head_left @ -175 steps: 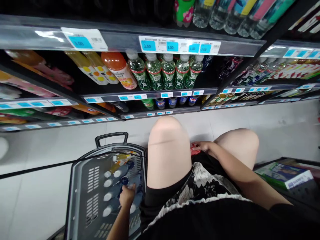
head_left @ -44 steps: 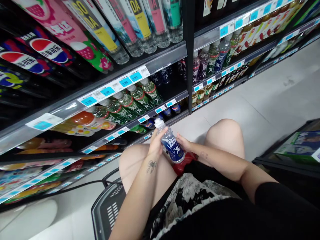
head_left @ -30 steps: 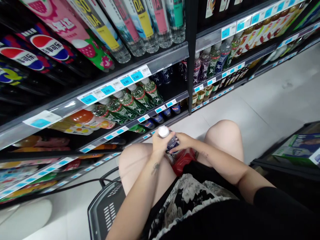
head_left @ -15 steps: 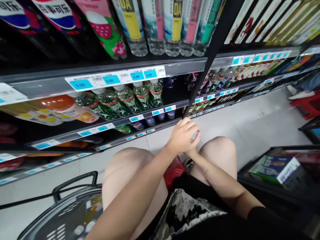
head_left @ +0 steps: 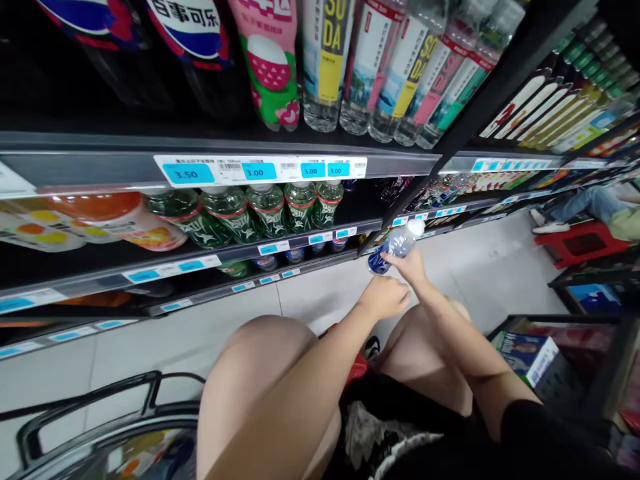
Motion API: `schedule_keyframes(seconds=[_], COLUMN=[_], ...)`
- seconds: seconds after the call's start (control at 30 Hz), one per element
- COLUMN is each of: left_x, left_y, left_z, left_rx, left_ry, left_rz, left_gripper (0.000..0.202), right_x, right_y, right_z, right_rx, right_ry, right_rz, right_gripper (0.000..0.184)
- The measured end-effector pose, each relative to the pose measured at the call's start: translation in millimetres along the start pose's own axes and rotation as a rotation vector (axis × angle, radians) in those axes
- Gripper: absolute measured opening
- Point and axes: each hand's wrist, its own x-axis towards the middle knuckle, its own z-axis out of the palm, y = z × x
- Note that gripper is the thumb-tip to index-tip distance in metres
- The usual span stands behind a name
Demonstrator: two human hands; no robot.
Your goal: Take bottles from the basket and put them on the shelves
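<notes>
My right hand (head_left: 411, 268) is wrapped round a clear plastic drink bottle (head_left: 397, 245) with a white cap and a dark blue label. The bottle leans over the floor beside the lower shelf, cap up and to the right. Close by on the left, my left hand (head_left: 387, 297) is curled into a loose fist, back of the hand upward. Nothing sticks out of it. Green-labelled bottles (head_left: 267, 210) stand in a row on the shelf ahead of my hands.
Soda bottles (head_left: 325, 67) and cola bottles (head_left: 193, 40) fill the upper shelf (head_left: 400, 163). A dark shopping basket (head_left: 115, 427) with items in it stands at lower left. Boxes (head_left: 530, 357) lie at right. Farther off, a person's legs (head_left: 575, 207) show by a red stool (head_left: 575, 240).
My hands were together in front of the knees; now they are apart. The right one has moved forward and right and holds a bottle. The view has shifted.
</notes>
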Motion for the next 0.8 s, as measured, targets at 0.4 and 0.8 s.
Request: schedule_keyframes(seconds=[0.4,0.8], left_x=[20,29], left_y=[-36,-69], left_z=[-21.7,-28.1], left_rx=[-0.04,-0.116], left_ry=[0.002,-0.04], left_rz=[-0.152,-0.273], left_gripper=[0.04,0.038], right_x=[146,285], right_y=[-59,-41], right_z=[44,58], right_rx=[-0.145,-0.2], right_ry=[0.294,0.112], right_rz=[-0.106,-0.27], right_gripper=[0.081,0.053])
